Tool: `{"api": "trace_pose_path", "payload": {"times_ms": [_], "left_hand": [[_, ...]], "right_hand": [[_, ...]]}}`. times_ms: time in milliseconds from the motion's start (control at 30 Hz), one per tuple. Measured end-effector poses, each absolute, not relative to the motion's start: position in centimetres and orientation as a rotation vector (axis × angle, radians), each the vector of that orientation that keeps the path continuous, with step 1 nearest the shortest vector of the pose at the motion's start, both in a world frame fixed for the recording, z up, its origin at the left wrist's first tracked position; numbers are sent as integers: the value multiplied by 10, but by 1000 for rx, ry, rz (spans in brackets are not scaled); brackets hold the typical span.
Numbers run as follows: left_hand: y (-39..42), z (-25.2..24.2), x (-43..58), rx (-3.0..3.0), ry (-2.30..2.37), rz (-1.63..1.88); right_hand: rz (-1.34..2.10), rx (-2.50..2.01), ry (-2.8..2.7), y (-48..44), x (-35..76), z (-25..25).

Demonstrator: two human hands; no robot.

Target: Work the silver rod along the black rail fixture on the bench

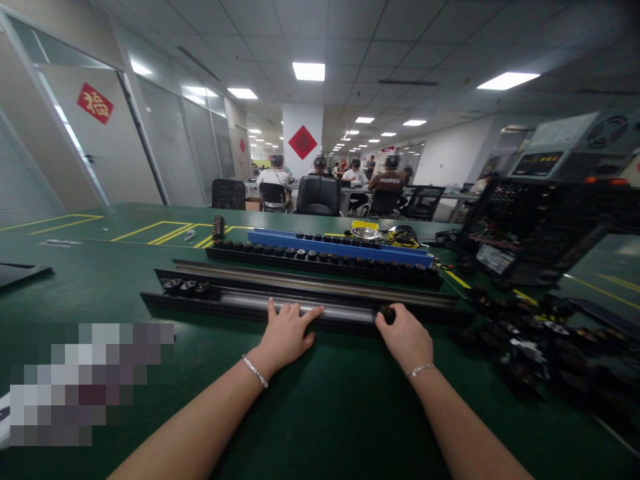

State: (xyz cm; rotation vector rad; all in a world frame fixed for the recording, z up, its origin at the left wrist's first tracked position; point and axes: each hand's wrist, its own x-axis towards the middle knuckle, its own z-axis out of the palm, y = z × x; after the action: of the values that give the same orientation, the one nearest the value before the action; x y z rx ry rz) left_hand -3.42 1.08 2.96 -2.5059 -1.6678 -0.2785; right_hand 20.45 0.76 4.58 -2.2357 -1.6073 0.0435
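Observation:
A long black channel rail [240, 308] with a shiny metal inside lies across the green table in front of me. Several small dark round parts [189, 285] sit at its left end. My left hand [290, 333] rests on the rail's near edge with its fingers spread. Toward the rail's right end, my right hand [406, 333] pinches a small black part [387, 312] at the channel. Its exact kind is partly hidden by my fingers. Just behind lies a second black rail [310, 279] with a metal strip.
Farther back are a blue rail [340, 248] and a black strip filled with round parts [300, 255]. A pile of dark parts [545, 353] covers the right side, below an open computer case [500, 227]. People sit at desks beyond some chairs [319, 195].

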Motion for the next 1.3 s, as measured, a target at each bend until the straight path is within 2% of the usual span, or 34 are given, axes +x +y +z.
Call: {"api": "trace_pose_path", "payload": {"times_ms": [933,1300], "left_hand": [[12,26,-35,-2485,-1629,-316],[11,23,-36,-2489,-1600,-383]], "right_hand": [[102,-2322,-1536,10,216,48],[219,-2525,-1422,16,255,50]]}}
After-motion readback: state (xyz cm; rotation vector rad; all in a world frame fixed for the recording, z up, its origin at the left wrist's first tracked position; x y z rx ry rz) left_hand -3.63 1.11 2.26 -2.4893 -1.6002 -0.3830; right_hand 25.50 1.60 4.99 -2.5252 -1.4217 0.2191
